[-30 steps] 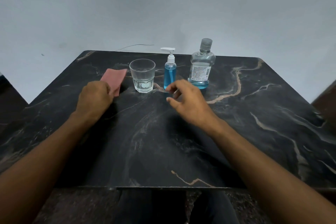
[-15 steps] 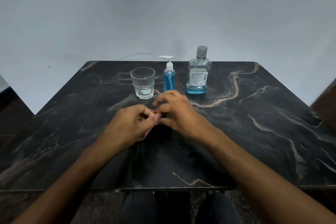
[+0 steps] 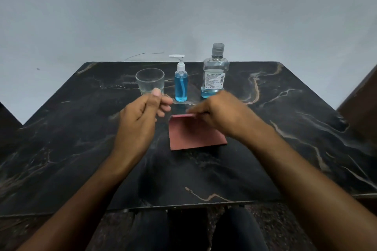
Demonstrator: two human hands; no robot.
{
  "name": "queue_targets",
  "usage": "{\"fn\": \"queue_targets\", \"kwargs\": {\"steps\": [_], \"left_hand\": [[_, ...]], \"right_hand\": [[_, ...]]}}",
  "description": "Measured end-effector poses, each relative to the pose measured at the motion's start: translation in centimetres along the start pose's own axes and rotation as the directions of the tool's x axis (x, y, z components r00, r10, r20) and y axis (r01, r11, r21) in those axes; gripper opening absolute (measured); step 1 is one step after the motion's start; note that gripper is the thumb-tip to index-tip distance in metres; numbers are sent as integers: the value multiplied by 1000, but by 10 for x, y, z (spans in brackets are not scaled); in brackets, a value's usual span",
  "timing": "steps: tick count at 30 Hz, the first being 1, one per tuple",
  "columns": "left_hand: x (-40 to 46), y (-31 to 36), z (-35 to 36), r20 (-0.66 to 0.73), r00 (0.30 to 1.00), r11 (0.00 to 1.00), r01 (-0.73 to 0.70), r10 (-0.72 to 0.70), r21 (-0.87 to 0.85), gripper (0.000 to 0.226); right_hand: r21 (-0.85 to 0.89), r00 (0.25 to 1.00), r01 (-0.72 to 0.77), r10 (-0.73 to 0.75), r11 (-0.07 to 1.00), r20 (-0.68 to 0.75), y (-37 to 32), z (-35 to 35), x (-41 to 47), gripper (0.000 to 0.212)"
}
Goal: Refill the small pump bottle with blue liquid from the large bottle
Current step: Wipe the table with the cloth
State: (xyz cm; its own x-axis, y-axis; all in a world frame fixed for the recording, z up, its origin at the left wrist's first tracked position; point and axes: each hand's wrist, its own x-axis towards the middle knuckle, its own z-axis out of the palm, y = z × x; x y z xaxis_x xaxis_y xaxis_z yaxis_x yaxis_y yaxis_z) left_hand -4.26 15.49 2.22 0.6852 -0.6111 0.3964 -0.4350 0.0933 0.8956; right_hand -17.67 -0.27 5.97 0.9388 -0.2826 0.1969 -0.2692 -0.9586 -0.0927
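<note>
The small pump bottle (image 3: 181, 83) is found upright toward the far edge of the dark marbled surface (image 3: 285, 128), its long axis vertical, pump head fitted, between a drinking glass (image 3: 150, 81) and the capped large bottle (image 3: 215, 73). It lies directly beyond both hands. The left hand (image 3: 140, 116) is loosely curled and empty, judged the nearer to it. The right hand (image 3: 222, 114) has its fingers pinched on the far edge of a pink cloth (image 3: 193, 134).
</note>
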Motion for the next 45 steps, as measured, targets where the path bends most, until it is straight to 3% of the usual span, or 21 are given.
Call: {"fn": "queue_targets", "kwargs": {"steps": [2, 4, 6, 8, 12, 16, 19, 21, 23, 25, 27, 29, 32, 35, 41, 45], "left_hand": [[0, -4, 1, 55, 998, 998, -19, 16, 57, 28], [2, -7, 5, 118, 993, 994, -17, 4, 110, 17], [5, -9, 10, 176, 984, 984, -27, -5, 176, 15], [10, -10, 15, 228, 974, 972, -57, 4, 230, 17], [17, -11, 18, 292, 955, 936, -143, 46, 321, 22], [14, -19, 14, 279, 960, 891, -152, 30, 427, 29], [5, -26, 4, 298, 954, 884, -168, 35, 436, 32], [0, -32, -3, 300, 953, 886, -169, 36, 431, 36], [-5, -35, -8, 299, 954, 894, -144, 12, 425, 42], [-10, -38, -8, 321, 947, 900, -122, -21, 418, 51], [-14, -38, -4, 331, 943, 910, -102, -40, 402, 62], [-15, -35, 2, 322, 946, 924, -93, -35, 372, 67], [-17, -30, 9, 302, 953, 945, -81, -19, 316, 69], [-22, -32, 3, 263, 965, 941, -71, -19, 330, 68], [-40, -39, -17, 167, 983, 943, 12, -72, 334, 62], [-35, -38, -5, 166, 983, 942, 23, -82, 334, 65]], "right_hand": [[-19, 997, 15, -14, 1000, 79, 3, 21, -14, 34], [-6, 983, 19, -18, 1000, 180, 7, 42, -27, 47], [17, 964, -2, -3, 1000, 267, 11, 61, -34, 64], [90, 956, -32, 4, 995, 292, 12, 73, -31, 67], [85, 972, -69, 48, 994, 229, 1, 85, -3, 58], [188, 982, 39, -72, 981, 172, -37, 89, 14, 46], [90, 971, 169, -181, 982, 154, -56, 95, -14, 50], [44, 985, 110, -115, 993, 132, -39, 93, -32, 52], [47, 993, -65, 60, 997, 100, -1, 87, -39, 53], [90, 963, -260, 251, 961, 98, 33, 79, -37, 52], [113, 947, -321, 316, 940, 63, 36, 78, -26, 46], [133, 959, -283, 277, 950, 65, 9, 87, -12, 47], [114, 996, -57, 48, 992, 79, -48, 104, -14, 55], [129, 992, 35, -51, 991, 120, -47, 101, -47, 65], [162, 945, -326, 320, 931, 65, 53, 83, -36, 46], [223, 970, -243, 233, 944, 71, 9, 101, 20, 44]]}}
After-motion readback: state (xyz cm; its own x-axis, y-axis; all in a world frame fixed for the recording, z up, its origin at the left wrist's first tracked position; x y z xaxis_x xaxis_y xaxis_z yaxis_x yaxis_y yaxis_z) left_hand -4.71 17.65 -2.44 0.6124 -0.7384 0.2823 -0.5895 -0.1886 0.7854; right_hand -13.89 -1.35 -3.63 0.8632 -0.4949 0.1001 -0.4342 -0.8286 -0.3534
